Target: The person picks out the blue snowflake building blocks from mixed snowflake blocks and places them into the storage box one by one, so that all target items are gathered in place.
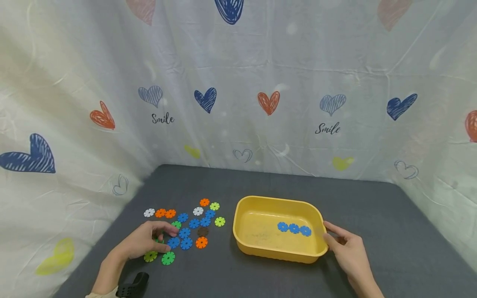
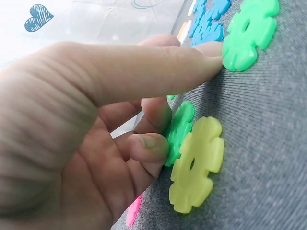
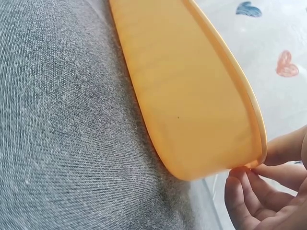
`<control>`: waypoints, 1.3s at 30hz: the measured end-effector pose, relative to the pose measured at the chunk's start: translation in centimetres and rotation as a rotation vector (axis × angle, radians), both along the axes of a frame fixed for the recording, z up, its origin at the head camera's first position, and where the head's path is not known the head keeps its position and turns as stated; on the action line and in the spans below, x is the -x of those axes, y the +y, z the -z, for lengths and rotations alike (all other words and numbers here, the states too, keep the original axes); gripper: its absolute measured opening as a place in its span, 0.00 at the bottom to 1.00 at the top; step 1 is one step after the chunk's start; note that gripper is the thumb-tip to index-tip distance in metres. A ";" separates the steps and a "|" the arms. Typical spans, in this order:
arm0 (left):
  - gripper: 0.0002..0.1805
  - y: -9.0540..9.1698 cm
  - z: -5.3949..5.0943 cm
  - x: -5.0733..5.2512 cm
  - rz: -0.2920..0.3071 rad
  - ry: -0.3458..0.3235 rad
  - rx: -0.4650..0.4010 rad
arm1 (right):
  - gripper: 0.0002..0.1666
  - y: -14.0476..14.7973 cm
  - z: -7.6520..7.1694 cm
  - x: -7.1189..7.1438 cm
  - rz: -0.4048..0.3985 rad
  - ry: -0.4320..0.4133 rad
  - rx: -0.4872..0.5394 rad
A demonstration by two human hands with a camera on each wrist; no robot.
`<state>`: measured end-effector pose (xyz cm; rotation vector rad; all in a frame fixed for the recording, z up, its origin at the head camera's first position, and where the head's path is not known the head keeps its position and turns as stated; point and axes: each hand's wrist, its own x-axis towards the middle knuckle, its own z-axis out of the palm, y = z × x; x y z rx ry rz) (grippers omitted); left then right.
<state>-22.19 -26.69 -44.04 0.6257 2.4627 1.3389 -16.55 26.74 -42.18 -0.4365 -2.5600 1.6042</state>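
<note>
My left hand [image 1: 143,241] reaches low among the flower-shaped plastic discs, thumb and index finger apart beside a blue disc [image 1: 173,242]. In the left wrist view its thumb tip lies by a green disc [image 2: 252,33], other fingers bent near a second green disc [image 2: 180,132] and a yellow-green disc [image 2: 196,165]. Whether a fingertip touches the blue disc is hidden. My right hand [image 1: 349,250] pinches the right-hand rim of a yellow basin [image 1: 257,250], thumb and fingers either side of the lip in the right wrist view. Three blue discs [image 1: 294,228] lie in a row inside it.
More discs lie about the left hand, among them orange [image 1: 201,242], white [image 1: 149,212], brown [image 1: 203,231] and blue [image 1: 194,223]. A dark grey cloth [image 1: 223,273] covers the table. Behind it hangs a curtain [image 1: 238,136] printed with hearts.
</note>
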 end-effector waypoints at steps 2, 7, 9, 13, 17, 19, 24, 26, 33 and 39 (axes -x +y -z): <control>0.23 0.1 0.0 0.0 -0.003 0.002 0.008 | 0.27 0.0 0.0 0.0 -0.004 -0.002 0.002; 0.23 0.1 0.0 0.1 -0.028 0.005 0.041 | 0.27 0.0 0.0 -0.1 -0.009 0.002 -0.005; 0.23 0.1 0.0 0.2 -0.037 0.007 0.052 | 0.27 0.0 0.0 -0.1 -0.008 0.001 -0.010; 0.23 0.1 0.0 0.1 -0.058 0.019 0.083 | 0.27 -0.1 -0.2 0.0 -0.010 -0.002 -0.013; 0.21 0.0 0.0 0.1 -0.064 0.033 0.089 | 0.28 0.0 -0.2 0.1 -0.007 -0.005 -0.015; 0.21 0.0 0.1 0.1 -0.061 0.038 0.086 | 0.27 0.0 -0.1 0.1 -0.001 -0.007 -0.016; 0.20 0.0 0.0 0.1 -0.045 0.041 0.071 | 0.27 -0.1 -0.1 0.1 0.005 -0.002 -0.013; 0.19 -0.1 0.1 0.2 -0.038 0.043 0.067 | 0.27 -0.1 0.0 0.0 0.005 0.001 -0.011; 0.19 -0.1 0.1 0.2 -0.025 0.032 0.036 | 0.27 -0.1 0.0 0.0 0.012 -0.003 -0.009; 0.20 -0.2 0.1 0.2 -0.016 0.027 0.051 | 0.27 -0.2 0.0 0.1 0.012 -0.004 -0.012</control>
